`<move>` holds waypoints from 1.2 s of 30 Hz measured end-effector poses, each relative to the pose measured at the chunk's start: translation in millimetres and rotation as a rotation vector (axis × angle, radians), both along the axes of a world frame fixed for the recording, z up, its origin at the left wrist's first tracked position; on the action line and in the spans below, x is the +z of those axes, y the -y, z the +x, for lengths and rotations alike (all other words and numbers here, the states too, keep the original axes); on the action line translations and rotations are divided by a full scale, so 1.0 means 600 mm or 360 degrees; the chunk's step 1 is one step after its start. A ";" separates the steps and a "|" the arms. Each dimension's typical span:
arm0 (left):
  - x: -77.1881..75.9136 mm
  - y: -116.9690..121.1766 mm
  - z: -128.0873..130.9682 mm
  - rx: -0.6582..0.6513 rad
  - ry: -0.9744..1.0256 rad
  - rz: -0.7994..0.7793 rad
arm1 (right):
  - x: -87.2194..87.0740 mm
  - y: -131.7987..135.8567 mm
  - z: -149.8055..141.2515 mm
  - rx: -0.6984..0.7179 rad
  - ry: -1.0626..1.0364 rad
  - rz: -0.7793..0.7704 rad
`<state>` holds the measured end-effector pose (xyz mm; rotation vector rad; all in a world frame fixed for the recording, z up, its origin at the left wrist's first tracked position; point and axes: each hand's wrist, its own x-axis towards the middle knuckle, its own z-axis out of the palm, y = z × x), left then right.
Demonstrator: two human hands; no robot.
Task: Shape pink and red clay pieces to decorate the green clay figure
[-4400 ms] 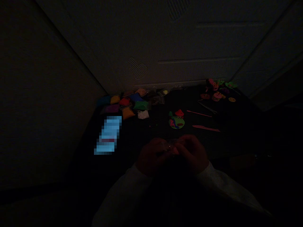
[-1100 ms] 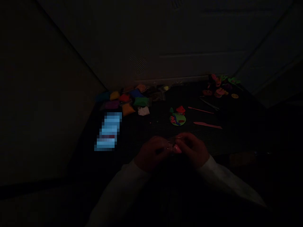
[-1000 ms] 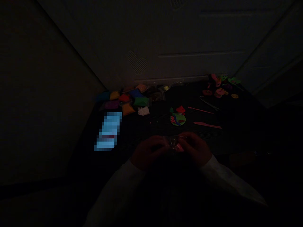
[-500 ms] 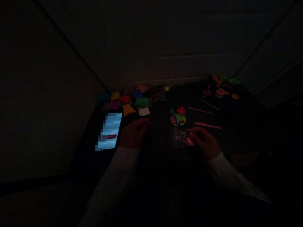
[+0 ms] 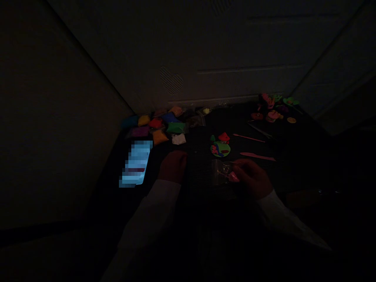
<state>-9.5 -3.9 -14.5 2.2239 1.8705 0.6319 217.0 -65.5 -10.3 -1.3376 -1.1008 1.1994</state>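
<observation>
My right hand (image 5: 254, 178) pinches a small clear zip bag (image 5: 217, 172) by its right side, above the dark table. A lump of pink clay (image 5: 234, 176) shows inside the bag, close to my fingers. My left hand (image 5: 172, 167) rests on the table with its fingers curled in; whatever lies between them is hidden. Just right of it is a tiny speck (image 5: 195, 152). Beyond the bag lies a round green clay piece (image 5: 221, 149) with blue, pink and red parts, and a red cone shape (image 5: 224, 136) at its top.
A lit phone (image 5: 138, 162) lies left of my left hand. Several bags of coloured clay, one green (image 5: 176, 127), line the back left. On the right are a pink clay knife (image 5: 257, 156), a thin pink tool (image 5: 249, 138), scissors-like metal (image 5: 260, 129) and clay figures (image 5: 273, 115).
My left hand has shifted right and turned, its fingers curling in over where tiny pink bits lay. The right hand and its bag have barely moved.
</observation>
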 end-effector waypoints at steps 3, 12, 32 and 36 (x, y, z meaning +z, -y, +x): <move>0.002 0.008 -0.001 0.0050 0.0305 -0.0123 | -0.004 -0.002 0.002 -0.0026 -0.0031 0.0002; -0.021 0.010 -0.009 -0.0160 0.0177 0.0041 | 0.058 -0.121 0.034 -0.0033 0.0050 0.0415; -0.009 0.029 -0.016 0.0043 0.0464 0.0013 | 0.091 -0.210 0.094 0.0012 0.1162 0.0522; 0.009 0.034 0.004 0.0189 0.1386 -0.0239 | 0.085 -0.143 0.092 0.0007 0.0827 0.0519</move>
